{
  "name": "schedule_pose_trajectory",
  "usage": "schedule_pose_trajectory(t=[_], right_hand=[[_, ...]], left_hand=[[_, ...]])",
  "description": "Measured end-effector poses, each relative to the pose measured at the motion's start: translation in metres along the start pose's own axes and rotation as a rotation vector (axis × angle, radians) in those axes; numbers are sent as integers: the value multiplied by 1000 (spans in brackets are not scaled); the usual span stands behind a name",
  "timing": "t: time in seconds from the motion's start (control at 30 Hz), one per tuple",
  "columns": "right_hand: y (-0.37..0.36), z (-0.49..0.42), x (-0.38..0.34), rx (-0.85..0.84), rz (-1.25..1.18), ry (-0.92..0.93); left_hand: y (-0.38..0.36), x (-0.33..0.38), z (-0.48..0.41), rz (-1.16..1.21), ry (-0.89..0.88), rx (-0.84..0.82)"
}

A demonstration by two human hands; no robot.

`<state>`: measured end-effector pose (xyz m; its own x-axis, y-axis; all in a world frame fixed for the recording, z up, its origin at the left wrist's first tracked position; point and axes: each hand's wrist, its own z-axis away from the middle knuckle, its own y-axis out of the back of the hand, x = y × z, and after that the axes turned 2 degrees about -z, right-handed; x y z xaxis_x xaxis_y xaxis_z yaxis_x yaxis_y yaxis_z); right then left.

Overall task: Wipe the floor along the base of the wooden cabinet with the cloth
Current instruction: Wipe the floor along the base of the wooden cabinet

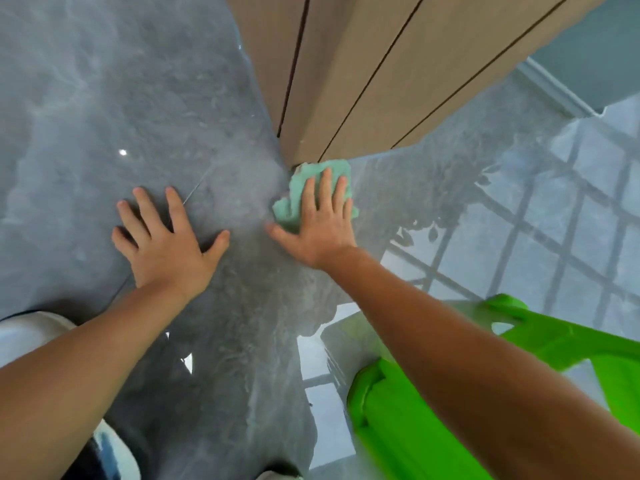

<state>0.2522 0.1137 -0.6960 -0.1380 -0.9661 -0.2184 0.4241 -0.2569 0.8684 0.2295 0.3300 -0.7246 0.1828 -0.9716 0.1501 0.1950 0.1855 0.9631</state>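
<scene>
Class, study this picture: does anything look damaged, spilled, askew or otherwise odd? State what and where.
Nothing stands out. The right hand presses the cloth flat on the floor at the wooden cabinet corner; the left hand rests flat on bare floor. No spill or damage shows.

hands: two, left hand (166,242) and right hand (320,225). cloth (304,188): one, pale green. wooden cabinet (363,74): one. bright green plastic object (415,427): one. grey glossy floor (104,98): one.
</scene>
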Motion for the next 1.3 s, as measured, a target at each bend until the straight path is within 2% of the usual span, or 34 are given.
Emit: schedule_pose_trajectory(t=[0.07, 0.13, 0.27, 0.57, 0.63, 0.73, 0.8, 0.87, 1.03, 1.2, 1.3], right_hand=[[-19, 18, -36, -21, 64, 219], [-27, 11, -60, -23, 137, 330], [-3, -53, -79, 47, 208, 316], [16, -133, -116, 122, 243, 235], [25, -160, -127, 159, 229, 253], [37, -200, -148, 212, 196, 220], [44, -219, -160, 220, 193, 191], [52, -240, -171, 216, 187, 190], [62, -281, -196, 262, 163, 131], [60, -290, -234, 267, 68, -15], [65, -304, -265, 227, 50, 8]], left_hand=[[5, -4, -3, -41, -56, -1], [13, -19, -11, -66, -103, 8], [27, -48, -41, -130, -205, -2], [43, -74, -133, -112, -170, -41], [46, -82, -157, -89, -105, -3], [57, -97, -198, 47, 234, 49], [67, -111, -221, 63, 347, 28], [72, -122, -238, 47, 362, 26], [62, -121, -246, 42, 385, 140], [64, -122, -246, 73, 384, 114], [66, -120, -244, 85, 390, 111]])
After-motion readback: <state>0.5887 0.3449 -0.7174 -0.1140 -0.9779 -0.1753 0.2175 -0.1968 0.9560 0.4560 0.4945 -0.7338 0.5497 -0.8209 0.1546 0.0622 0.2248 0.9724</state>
